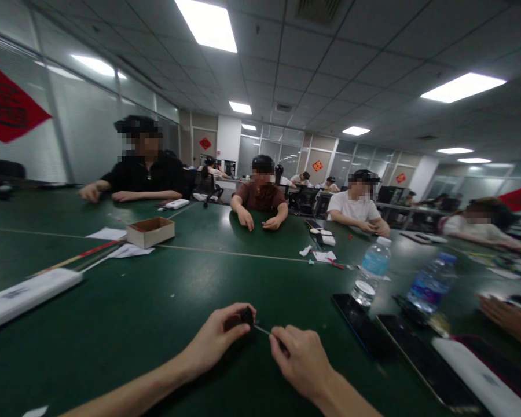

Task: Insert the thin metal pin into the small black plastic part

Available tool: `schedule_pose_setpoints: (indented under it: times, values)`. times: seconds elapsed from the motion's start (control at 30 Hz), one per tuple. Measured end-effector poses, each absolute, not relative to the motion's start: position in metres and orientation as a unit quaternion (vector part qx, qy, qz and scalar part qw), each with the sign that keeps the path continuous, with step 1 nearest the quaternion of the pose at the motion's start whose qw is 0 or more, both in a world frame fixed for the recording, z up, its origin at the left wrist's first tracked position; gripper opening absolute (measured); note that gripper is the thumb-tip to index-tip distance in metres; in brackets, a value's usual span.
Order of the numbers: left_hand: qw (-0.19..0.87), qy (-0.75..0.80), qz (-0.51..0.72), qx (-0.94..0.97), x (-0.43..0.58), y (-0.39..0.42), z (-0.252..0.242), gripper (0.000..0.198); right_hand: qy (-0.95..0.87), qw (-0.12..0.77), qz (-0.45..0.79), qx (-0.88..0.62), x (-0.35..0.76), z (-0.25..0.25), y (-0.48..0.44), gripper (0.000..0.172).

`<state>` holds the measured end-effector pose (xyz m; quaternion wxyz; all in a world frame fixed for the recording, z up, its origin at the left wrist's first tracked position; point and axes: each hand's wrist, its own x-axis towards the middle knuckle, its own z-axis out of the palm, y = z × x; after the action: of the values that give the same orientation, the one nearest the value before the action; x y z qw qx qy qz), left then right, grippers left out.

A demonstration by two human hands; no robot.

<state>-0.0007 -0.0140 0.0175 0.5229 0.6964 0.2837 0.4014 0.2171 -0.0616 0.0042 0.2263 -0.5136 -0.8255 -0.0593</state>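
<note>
My left hand (217, 336) pinches a small black object (246, 316) between thumb and fingers. My right hand (301, 362) grips the dark end of a thin metal rod (263, 330). The rod's tip reaches toward the black object, and the two look very close or touching. The fingers hide most of the black object, so I cannot tell exactly what it is. Both hands are held just above the green table (113, 324).
Two black smartphones (362, 327) and a white flat box (477, 370) lie at the right, near two water bottles (371, 272). A long white box (26, 298) lies at the left. Farther off are a cardboard box (150, 231), papers, and several seated people.
</note>
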Motion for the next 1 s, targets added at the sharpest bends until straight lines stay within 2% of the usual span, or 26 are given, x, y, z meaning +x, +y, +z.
schedule_pose_setpoints:
  times: [0.4, 1.0]
  values:
    - [0.516, 0.280, 0.397, 0.705, -0.0006, -0.0149, 0.0207, 0.018, -0.838, 0.215, -0.068, -0.497, 0.2174, 0.0022, -0.0621, 0.021]
    - [0.527, 0.296, 0.399, 0.689, 0.0011, -0.0146, 0.0197, 0.022, -0.821, 0.221, -0.062, -0.524, 0.2165, 0.0035, -0.0622, 0.019]
